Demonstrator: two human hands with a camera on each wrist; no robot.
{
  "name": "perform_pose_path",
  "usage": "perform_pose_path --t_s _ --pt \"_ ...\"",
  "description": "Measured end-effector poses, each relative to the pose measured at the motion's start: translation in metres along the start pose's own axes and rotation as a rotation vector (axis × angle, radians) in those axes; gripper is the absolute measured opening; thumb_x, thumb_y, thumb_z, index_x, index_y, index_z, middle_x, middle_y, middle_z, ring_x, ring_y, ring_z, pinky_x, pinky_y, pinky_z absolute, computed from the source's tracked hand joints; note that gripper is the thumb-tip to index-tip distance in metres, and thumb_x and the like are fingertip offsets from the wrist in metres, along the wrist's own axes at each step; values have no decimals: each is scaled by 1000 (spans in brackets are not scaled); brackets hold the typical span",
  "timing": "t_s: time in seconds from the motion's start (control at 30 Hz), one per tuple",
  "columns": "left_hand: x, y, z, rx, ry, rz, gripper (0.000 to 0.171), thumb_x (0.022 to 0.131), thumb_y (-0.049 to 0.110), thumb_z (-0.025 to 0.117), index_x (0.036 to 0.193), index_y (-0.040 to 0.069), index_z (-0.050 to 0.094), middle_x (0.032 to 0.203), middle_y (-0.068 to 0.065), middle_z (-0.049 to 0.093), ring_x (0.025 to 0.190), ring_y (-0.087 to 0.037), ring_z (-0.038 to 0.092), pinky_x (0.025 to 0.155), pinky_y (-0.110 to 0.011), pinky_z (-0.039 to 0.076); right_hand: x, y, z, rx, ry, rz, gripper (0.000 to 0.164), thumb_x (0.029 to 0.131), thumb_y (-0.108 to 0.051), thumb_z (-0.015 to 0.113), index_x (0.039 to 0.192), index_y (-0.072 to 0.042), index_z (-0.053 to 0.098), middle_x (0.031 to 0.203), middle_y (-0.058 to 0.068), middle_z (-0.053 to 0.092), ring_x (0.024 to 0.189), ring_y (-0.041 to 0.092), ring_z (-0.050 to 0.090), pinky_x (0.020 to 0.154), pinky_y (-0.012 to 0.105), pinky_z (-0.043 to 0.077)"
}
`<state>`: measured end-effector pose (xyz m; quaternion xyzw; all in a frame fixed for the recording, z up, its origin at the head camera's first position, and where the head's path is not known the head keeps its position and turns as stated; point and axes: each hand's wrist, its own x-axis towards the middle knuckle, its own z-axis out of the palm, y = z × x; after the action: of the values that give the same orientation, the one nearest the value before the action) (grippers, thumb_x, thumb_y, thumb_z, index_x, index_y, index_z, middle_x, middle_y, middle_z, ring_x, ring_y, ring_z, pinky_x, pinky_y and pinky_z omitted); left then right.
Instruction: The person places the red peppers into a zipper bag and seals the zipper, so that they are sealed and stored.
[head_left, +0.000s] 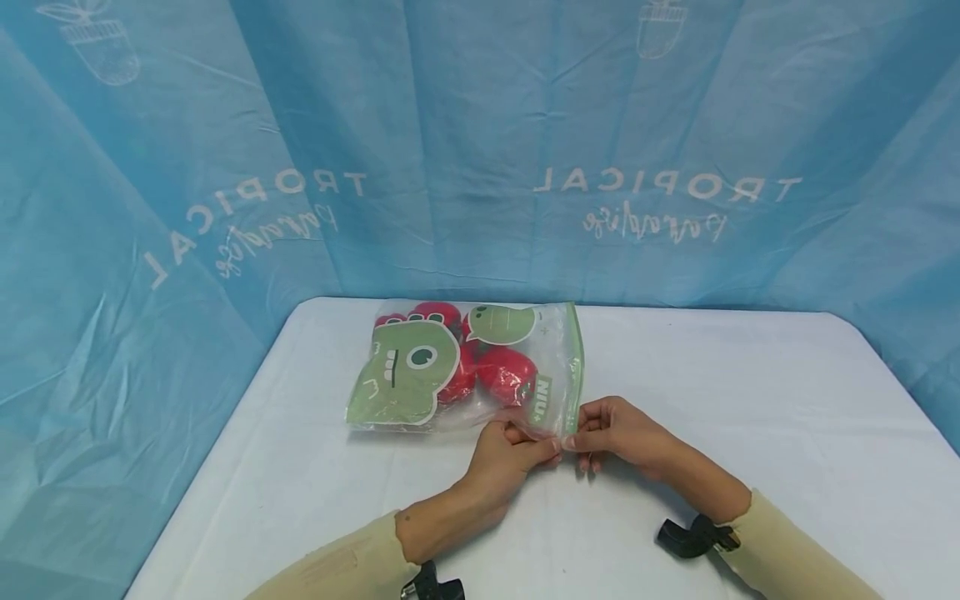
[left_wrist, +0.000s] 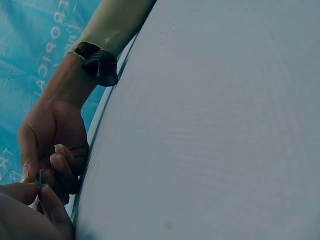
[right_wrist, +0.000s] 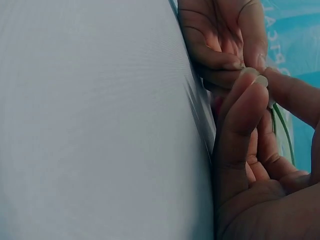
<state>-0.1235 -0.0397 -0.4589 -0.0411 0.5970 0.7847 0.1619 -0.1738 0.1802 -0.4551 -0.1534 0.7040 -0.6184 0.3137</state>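
A clear zip bag [head_left: 558,350] with green dinosaur prints lies on the white table, its green-edged zip side toward the right. Inside it are several red, round things [head_left: 506,377], partly covered by the prints. At the bag's near right corner, my left hand [head_left: 498,467] pinches the edge between thumb and fingers. Close beside it, my right hand [head_left: 622,437] pinches the end of the green zip strip. In the right wrist view the fingertips of both hands meet at the strip [right_wrist: 282,132]. The left wrist view shows only a small green bit of it between the fingers.
A white cloth covers the table [head_left: 750,375]. Behind it and along the sides hangs a blue curtain [head_left: 480,150] with mirrored white lettering. Black wrist devices [head_left: 697,536] sit at the sleeve ends of both arms.
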Motion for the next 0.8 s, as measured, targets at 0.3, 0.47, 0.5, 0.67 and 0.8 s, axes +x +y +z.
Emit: perform_pose_path --t_s 0.3,0.47,0.5,0.67,0.8 --pt "3 4 -2 82 -58 -10 47 86 -3 80 129 -5 61 110 -14 79 95 -12 69 84 -24 59 2 -1 -4 27 -16 26 17 94 -10 78 98 5 69 81 10 74 65 14 68 60 27 58" --pt "3 5 1 65 -46 -43 46 84 -5 81 126 -4 63 109 -13 79 95 -12 70 86 -27 61 9 -3 -14 29 -7 63 14 94 -11 77 91 0 68 74 3 71 65 15 65 61 27 56" --pt "3 5 1 64 -43 -45 46 84 -5 81 126 -4 63 110 -13 79 95 -13 70 86 -28 61 10 -4 -16 29 -1 71 14 94 -12 77 90 -1 68 73 3 70 65 15 65 61 27 55" --pt "4 7 2 69 -36 -55 48 83 -5 81 127 -3 62 109 -11 78 95 -14 70 87 -30 62 18 -9 -28 43 28 87 14 95 -12 77 87 -4 68 74 3 68 65 14 64 61 26 55" --pt "5 7 5 74 -29 -63 43 83 -6 82 122 -4 64 102 -9 78 93 -14 70 85 -30 62 25 -14 -39 69 63 95 14 95 -11 76 85 -5 68 74 3 67 65 13 63 61 25 53"
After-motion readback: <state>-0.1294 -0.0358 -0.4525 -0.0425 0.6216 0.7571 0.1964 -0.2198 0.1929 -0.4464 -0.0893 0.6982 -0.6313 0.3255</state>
